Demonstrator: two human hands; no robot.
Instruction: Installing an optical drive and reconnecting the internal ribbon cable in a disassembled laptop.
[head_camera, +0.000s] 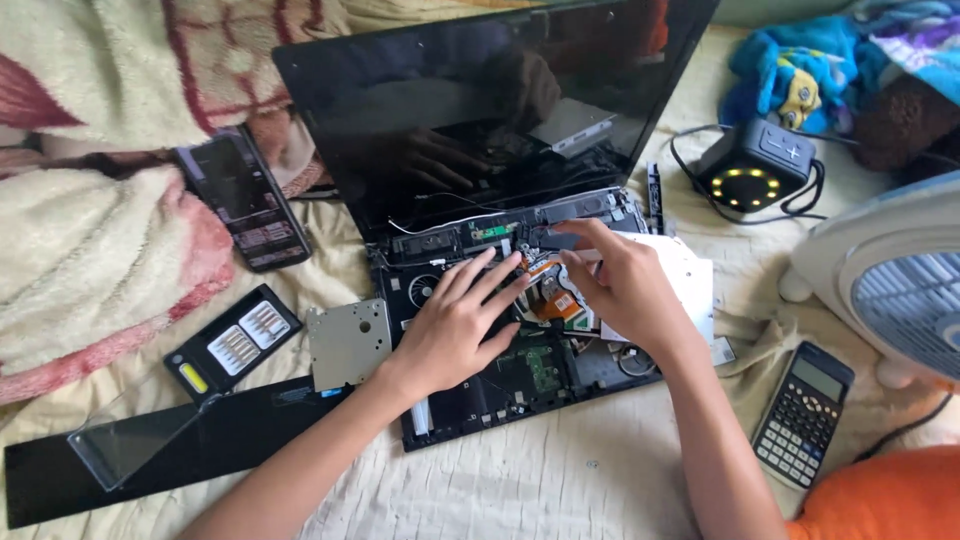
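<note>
A: Quick one. What's in hand?
B: Opened laptop (520, 330) lying on the bed (600, 470), bottom cover off, dark screen tilted up toward 12 o'clock. Both hands are over the exposed insides.
A: Left hand?
B: Left hand (450, 325) lies flat on the laptop's middle, fingers (490, 275) spread apart and pointing to 1 o'clock, tips touching the board near the fan. Grips nothing.
A: Right?
B: Right hand (625, 285) is at 3 o'clock from the left one, fingers curled together, tips pressed down near the orange flex strip (560, 300) and the hinge edge. Can't tell if anything is pinched; the knuckles hide it.
A: So where is the laptop relative to the fingers?
B: Directly under them, touching both sets of tips. The orange strip sits between the two hands.
A: Around it?
B: Silver metal plate (348, 340) just beside the laptop at 9 o'clock. Black screwdriver bit case (232, 340) further out at 9. Phone (243, 197) at 10 o'clock by the blanket (90, 220). Small speaker with lit ring (755, 165) at 2 o'clock, fan (890, 280) at 3, calculator (803, 412) at 4.
</note>
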